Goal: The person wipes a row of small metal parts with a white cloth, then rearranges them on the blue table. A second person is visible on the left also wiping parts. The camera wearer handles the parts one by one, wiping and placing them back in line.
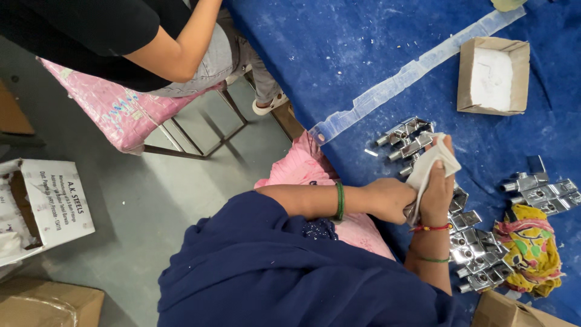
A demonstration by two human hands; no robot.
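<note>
My left hand (pixel 390 200), a green bangle on its wrist, is closed around a small chrome fitting (pixel 411 214) that is mostly hidden. My right hand (pixel 439 184), with a red thread on the wrist, presses a white cloth (pixel 433 160) over that fitting. Both hands meet over the edge of a table covered in blue fabric (pixel 339 54). A group of chrome fittings (pixel 405 138) lies just beyond the cloth. Several more chrome fittings (pixel 478 248) are piled beside my right forearm.
A third cluster of chrome fittings (pixel 544 191) lies further right, by a colourful rag (pixel 531 249). An open cardboard box (pixel 493 75) and a clear plastic strip (pixel 411 71) lie on the fabric. Another person (pixel 151 42) sits at top left. Cartons (pixel 45 203) stand on the floor.
</note>
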